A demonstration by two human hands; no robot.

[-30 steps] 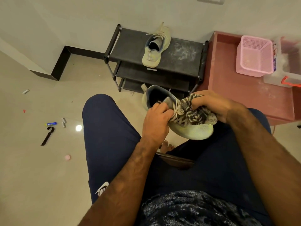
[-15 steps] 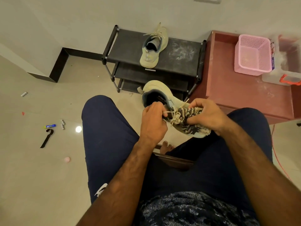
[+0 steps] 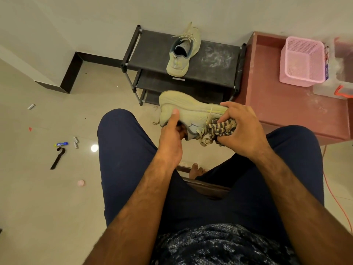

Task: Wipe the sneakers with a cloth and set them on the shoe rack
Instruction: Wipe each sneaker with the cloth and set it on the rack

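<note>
Roughly halfway, by the look of it. One sneaker (image 3: 181, 54) already on the top shelf of the black shoe rack (image 3: 215, 60), upper centre of the frame, heel toward the camera. Second sneaker (image 3: 191, 111) held in mid-frame just in front of the rack, above the knees, tipped onto its side. Left hand (image 3: 170, 142) grips its heel, thumb pressed on the outside, fingers tucked into the collar. Right hand (image 3: 242, 129) clutches a bunched striped cloth (image 3: 223, 127) against the laces. Left to do, probably: finish wiping this shoe, then set it beside its mate, where the dusty shelf has room to the right.

Pale glossy tiled floor (image 3: 47, 207) with small litter at the left: a blue tube (image 3: 61, 144), a black strap (image 3: 56, 158). Reddish low tabletop (image 3: 286, 108) at upper right, carrying a pink basket (image 3: 303, 62).
</note>
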